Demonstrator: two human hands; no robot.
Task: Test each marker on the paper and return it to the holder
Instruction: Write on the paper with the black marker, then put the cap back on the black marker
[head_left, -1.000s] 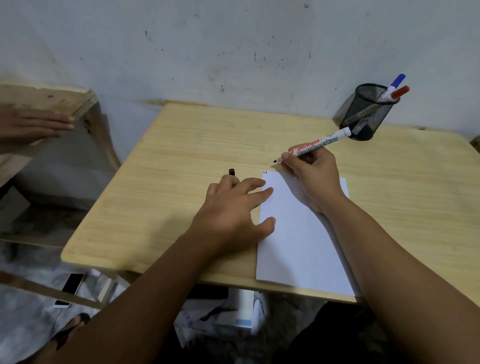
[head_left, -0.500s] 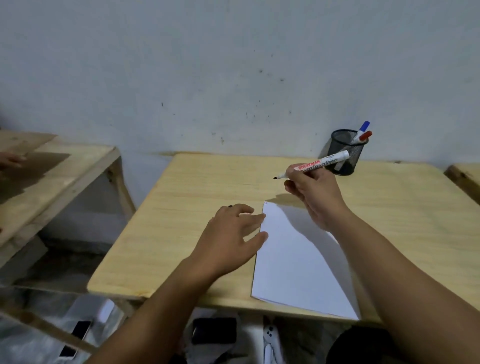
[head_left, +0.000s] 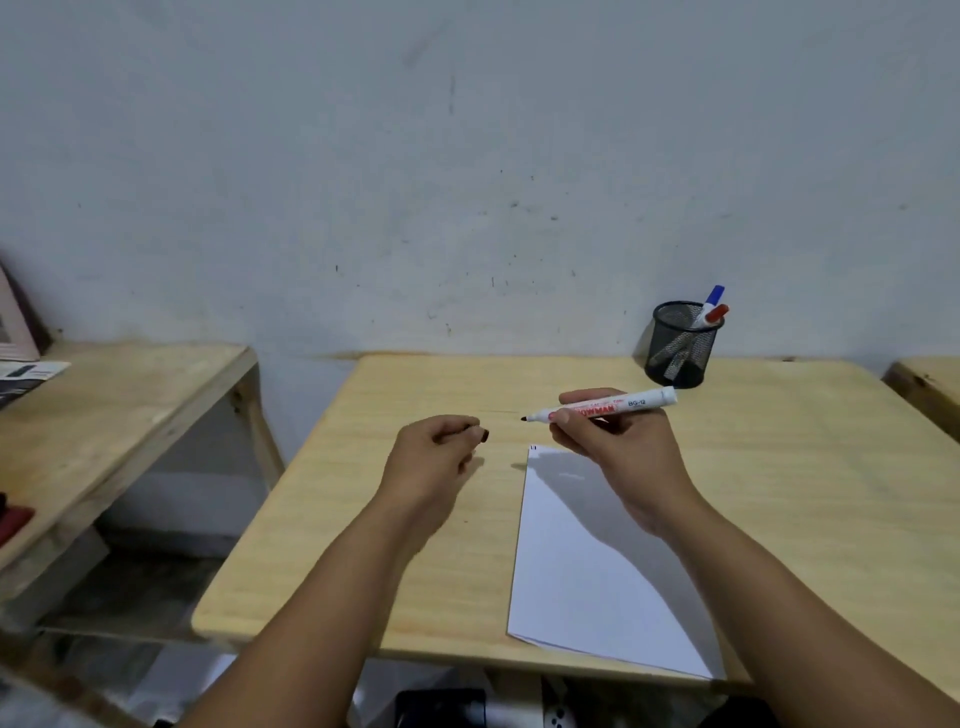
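Note:
My right hand (head_left: 618, 447) holds an uncapped white marker (head_left: 641, 402) level above the table, its black tip pointing left. My left hand (head_left: 431, 462) is raised just left of that tip and pinches the small black cap (head_left: 484, 435) between its fingertips. A white sheet of paper (head_left: 587, 571) lies on the wooden table (head_left: 779, 493) below my right hand, with small black marks at its top left corner (head_left: 533, 447). A black mesh holder (head_left: 678, 343) stands at the back right with a blue-capped marker (head_left: 712, 299) and a red-capped marker (head_left: 717, 314) in it.
A second wooden table (head_left: 119, 405) stands to the left with printed papers (head_left: 26, 371) and a dark red object (head_left: 13, 519) on it. Another table's corner (head_left: 930, 384) shows at far right. Dark and white items lie on the floor under the front edge.
My right hand lifted the marker off the paper and turned it level. My left hand left the table and picked up the black cap. The camera tilted upward.

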